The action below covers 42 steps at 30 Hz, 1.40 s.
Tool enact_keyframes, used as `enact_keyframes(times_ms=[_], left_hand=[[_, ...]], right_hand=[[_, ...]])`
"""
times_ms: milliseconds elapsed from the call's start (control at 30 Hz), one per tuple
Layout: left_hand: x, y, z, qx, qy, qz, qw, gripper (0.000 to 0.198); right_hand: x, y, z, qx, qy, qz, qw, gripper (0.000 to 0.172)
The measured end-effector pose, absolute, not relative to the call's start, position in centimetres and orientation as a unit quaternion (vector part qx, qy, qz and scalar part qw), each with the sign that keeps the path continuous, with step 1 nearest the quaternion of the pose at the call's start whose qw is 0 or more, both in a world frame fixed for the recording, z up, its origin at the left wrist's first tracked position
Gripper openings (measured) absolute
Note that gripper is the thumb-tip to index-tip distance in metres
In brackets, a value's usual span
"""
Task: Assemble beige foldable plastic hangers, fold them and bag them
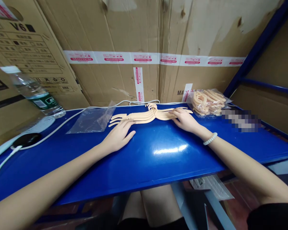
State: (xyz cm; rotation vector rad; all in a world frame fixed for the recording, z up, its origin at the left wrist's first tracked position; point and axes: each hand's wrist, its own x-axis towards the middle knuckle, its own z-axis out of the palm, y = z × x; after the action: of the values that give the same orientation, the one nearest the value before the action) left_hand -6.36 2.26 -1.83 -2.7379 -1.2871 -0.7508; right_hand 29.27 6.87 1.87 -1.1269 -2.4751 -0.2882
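Forearms are stretched over the blue table (158,159). The left hand (118,135) lies flat with fingers apart, tips touching the left ends of the stacked hangers (146,116). The right hand (186,120) is spread open on their right ends — nothing is clamped. Squaring the stack, at the far middle, is judged in hand — even pressure from both ends is called for.
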Motion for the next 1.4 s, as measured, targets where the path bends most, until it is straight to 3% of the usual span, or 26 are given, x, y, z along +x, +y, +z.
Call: enact_keyframes(times_ms=[500, 1400], left_hand=[[-6.19, 1.38, -1.58, -0.846, -0.469, -0.243, 0.069, 0.035], [-6.21, 1.49, -1.65, -0.830, -0.490, -0.266, 0.029, 0.029]], right_hand=[[29.16, 7.05, 1.49, -0.388, -0.901, -0.054, 0.185, 0.024], [29.32, 7.01, 1.63, -0.390, -0.900, -0.061, 0.182, 0.025]])
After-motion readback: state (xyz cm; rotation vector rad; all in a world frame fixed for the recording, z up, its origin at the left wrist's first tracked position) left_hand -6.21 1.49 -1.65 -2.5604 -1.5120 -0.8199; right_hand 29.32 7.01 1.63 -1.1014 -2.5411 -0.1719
